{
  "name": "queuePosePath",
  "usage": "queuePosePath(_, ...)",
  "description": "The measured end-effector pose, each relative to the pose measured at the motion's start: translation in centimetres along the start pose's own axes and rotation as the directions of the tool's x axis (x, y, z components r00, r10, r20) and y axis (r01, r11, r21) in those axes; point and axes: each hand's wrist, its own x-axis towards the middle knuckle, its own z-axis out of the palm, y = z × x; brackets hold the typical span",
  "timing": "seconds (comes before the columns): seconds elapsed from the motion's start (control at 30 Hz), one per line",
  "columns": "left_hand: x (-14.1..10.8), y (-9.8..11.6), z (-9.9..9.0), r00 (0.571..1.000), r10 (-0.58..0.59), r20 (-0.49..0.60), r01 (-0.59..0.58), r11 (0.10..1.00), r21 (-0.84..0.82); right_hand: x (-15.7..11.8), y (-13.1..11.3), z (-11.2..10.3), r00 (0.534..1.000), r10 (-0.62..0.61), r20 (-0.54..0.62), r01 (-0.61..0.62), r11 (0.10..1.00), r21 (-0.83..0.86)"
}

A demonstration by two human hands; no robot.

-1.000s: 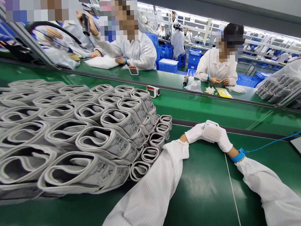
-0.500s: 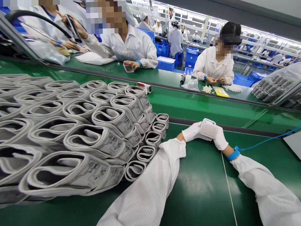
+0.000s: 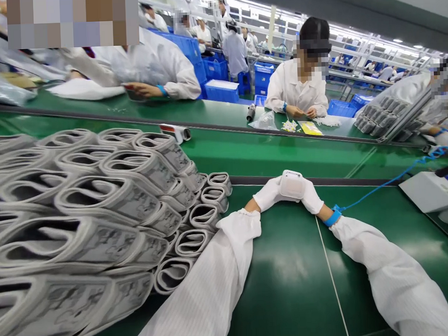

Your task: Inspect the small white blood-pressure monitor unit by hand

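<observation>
A small white device with rounded corners (image 3: pixel 292 185) is held up over the green work surface (image 3: pixel 282 264). My left hand (image 3: pixel 268 194), in a white glove, grips its left side. On the other side my gloved right hand (image 3: pixel 312 197) closes round its right edge. The fingers of both hands are mostly hidden behind the device. A blue wrist strap (image 3: pixel 333 217) with a coiled cord circles my right wrist. Left of my left arm, rolled grey cuffs with printed fabric (image 3: pixel 100 199) are stacked in a large pile.
A single rolled cuff (image 3: pixel 175 133) lies beyond the pile. Across the bench, a co-worker (image 3: pixel 298 87) handles small parts near a yellow packet (image 3: pixel 311 128). Another co-worker's hand (image 3: pixel 148 90) holds an object at the left. A white box (image 3: pixel 426 190) stands at the right edge.
The view has turned to the right, so the pile, bench and co-workers appear farther left. Both my hands still hold the white device in nearly the same pose.
</observation>
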Motion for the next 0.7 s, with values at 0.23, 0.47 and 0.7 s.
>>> queuePosePath(0.23, 0.6, -0.4, 0.4, 0.981, 0.128, -0.149, -0.110, 0.986, 0.124, 0.3, -0.2, -1.0, 0.994, 0.112, 0.017, -0.113, 0.988, 0.104)
queuePosePath(0.47, 1.3, 0.4, -0.5, 0.844, 0.396, -0.362, -0.246, 0.886, 0.394, -0.7, -1.1, -1.7, 0.993, 0.115, -0.025, -0.109, 0.976, 0.188)
queuePosePath(0.7, 1.1, -0.2, 0.5, 0.806, 0.545, -0.232, -0.366, 0.766, 0.528, -0.4, -1.8, -1.4, 1.000, 0.008, -0.001, -0.008, 0.988, -0.157)
